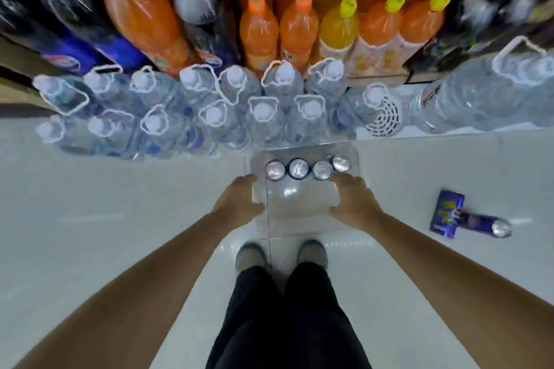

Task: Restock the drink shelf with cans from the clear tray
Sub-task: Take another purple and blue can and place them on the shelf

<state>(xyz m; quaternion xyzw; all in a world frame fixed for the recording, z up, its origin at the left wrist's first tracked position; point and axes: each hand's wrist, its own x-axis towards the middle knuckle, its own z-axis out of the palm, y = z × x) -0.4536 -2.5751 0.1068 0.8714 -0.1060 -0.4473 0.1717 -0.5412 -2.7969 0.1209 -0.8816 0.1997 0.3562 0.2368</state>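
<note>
Head view: the clear tray (299, 219) is nearly invisible, its smooth plastic walls traced only by glare. The left grip (239, 199) clasps its left wall and the right grip (352, 201) its right. Just beyond both grips stand four cans (298, 169) inside the tray, only their round silver lids showing. Farther off are ribbed water bottles (263, 117) and the blurred drink shelf (374, 75), its labels unreadable.

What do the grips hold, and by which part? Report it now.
The clear tray: the left grip holds its left wall, the right grip its right wall.
</note>
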